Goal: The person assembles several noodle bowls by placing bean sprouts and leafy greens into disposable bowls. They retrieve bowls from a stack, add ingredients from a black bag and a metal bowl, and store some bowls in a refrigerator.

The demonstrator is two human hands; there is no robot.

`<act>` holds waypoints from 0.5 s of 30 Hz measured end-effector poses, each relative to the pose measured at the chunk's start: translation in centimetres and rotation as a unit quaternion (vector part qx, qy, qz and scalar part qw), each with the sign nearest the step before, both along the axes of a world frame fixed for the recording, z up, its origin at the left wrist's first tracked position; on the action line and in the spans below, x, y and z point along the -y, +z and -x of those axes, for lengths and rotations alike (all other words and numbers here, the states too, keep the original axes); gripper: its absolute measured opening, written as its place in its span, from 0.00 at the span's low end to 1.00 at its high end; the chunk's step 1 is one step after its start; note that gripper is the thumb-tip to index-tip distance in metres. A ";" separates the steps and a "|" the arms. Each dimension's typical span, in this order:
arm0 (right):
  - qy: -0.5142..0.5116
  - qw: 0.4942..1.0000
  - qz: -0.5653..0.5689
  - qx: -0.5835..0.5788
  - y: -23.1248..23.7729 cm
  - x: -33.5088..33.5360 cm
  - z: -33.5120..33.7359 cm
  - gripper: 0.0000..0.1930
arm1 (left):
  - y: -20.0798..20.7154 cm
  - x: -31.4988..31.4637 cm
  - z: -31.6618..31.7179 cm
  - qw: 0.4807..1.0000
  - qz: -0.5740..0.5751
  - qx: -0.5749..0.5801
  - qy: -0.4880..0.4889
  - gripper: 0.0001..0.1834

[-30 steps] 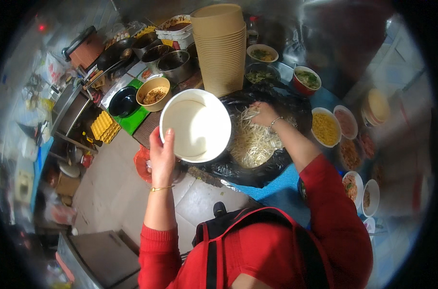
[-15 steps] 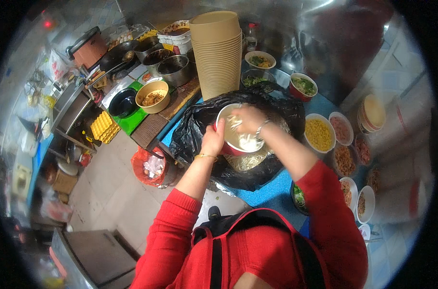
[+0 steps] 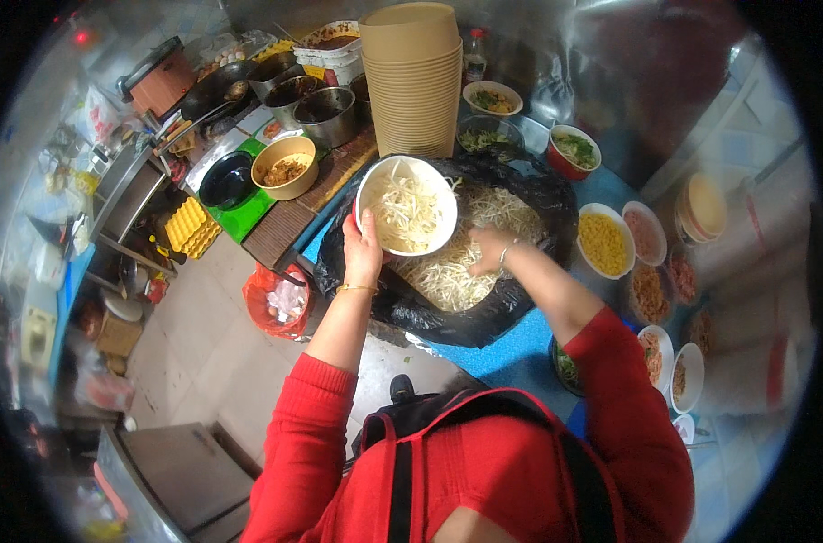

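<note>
My left hand (image 3: 364, 249) grips the rim of a white-lined bowl (image 3: 362, 195), thumb over the edge, tilted toward me. Pale bean sprouts (image 3: 406, 210) fill much of it. Below and right of the bowl lies a black plastic bag (image 3: 556, 213), spread wide around a big heap of loose bean sprouts (image 3: 457, 276). On the right side of that heap, my right hand (image 3: 493, 251) reaches down, thumb and fingers apart; the fingertips are partly hidden among the sprouts.
A tall stack of tan paper bowls (image 3: 411, 86) stands behind the bag. Along the right are bowls of corn (image 3: 604, 242), shredded meat (image 3: 649, 294) and greens (image 3: 574, 149). Metal pots (image 3: 325, 113) and a tan bowl (image 3: 285, 167) occupy the left counter; a red-lined bin (image 3: 259, 317) sits below.
My right hand has left the bowl and come down onto the sprouts in the bag. My left hand has moved the bowl up and left, and its filling of sprouts now shows.
</note>
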State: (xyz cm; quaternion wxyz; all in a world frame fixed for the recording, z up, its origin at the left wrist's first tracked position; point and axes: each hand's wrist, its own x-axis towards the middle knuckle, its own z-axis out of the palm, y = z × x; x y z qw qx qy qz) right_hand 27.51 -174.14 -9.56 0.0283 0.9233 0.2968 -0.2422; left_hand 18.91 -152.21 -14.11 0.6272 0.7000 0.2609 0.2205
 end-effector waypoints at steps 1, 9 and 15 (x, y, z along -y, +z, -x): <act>0.023 0.998 0.053 0.010 -0.8 -0.4 0.5 0.40 | 0.4 0.2 0.4 1.000 0.015 0.008 -0.011 0.34; 0.016 0.999 -0.023 0.038 -4.3 0.8 1.9 0.27 | 3.2 0.4 2.4 0.998 0.015 -0.023 -0.048 0.34; -0.062 0.967 -0.245 0.003 0.2 3.3 -0.2 0.13 | 3.0 0.2 2.1 0.986 -0.165 -0.015 -0.025 0.36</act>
